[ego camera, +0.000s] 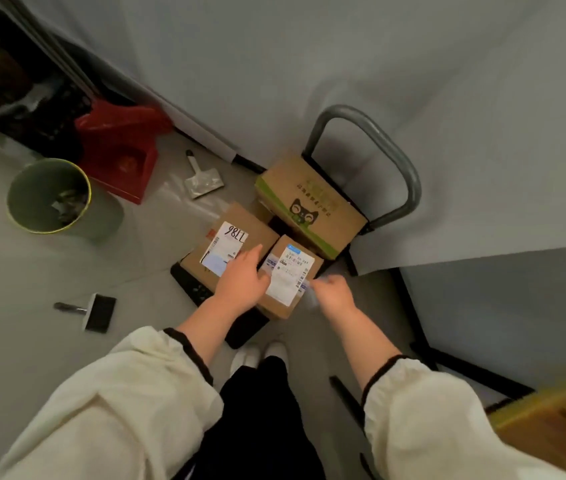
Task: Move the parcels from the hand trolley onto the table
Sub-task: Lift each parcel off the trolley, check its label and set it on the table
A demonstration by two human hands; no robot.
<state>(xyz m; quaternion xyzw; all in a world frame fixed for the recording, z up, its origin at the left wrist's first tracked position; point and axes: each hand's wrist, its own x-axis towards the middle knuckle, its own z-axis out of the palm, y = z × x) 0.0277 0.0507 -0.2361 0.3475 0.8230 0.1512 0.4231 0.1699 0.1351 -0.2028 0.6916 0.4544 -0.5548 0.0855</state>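
Flanking small parcel [290, 278] on trolley [409, 188]: left hand [240, 275], right hand [331, 289].

The hand trolley [191, 285] carried a cat-printed box [309, 206] by its handle and a labelled big box [229, 244] beside a small box [292, 275].

I read all three parcels as matt brown cardboard: the small parcel [276, 308], the flat parcel [240, 216] and the printed box [309, 206]. Their labels [226, 244] are smooth white paper. The trolley handle [395, 157] is grey metal tube with a dull finish, and the trolley deck [193, 285] is black textured plastic. The table cover [413, 81] is matt grey cloth. The sleeves [118, 393] are matt cream cloth.
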